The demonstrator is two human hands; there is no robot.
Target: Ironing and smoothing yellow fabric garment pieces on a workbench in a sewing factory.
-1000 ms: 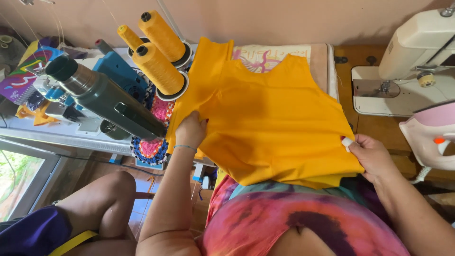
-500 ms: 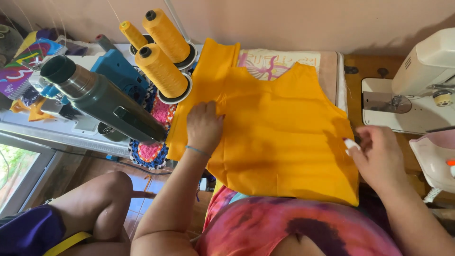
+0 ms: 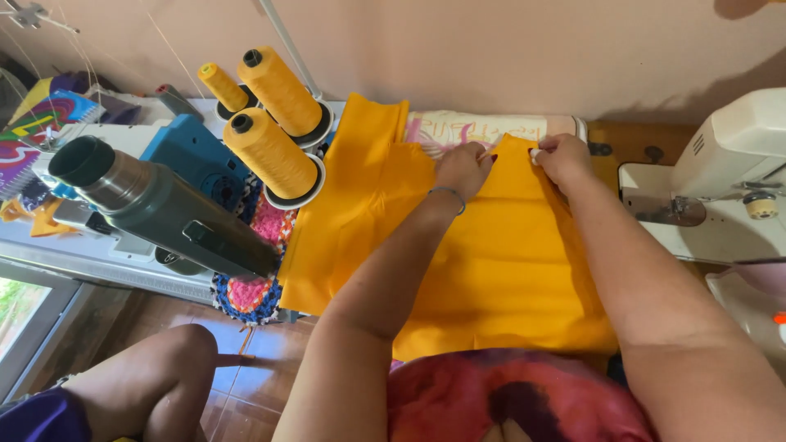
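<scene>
Three yellow cones (image 3: 270, 135) at left, beside cloth. Yellow cloth (image 3: 491, 270) flat on table, under both forearms. Left hand (image 3: 463, 168) pinching far edge; right hand (image 3: 561, 160) pinching same edge just beside. Fingertips partly hidden. Sewing machine (image 3: 720, 196) cut off at right.

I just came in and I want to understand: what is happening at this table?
A person seated at a sewing table is handling an orange fabric piece spread out in front of them. The left hand and right hand both pinch its far top edge, close together. To the left stand three yellow thread cones beside a dark green flask. A white sewing machine sits to the right, apart from the fabric.
</scene>
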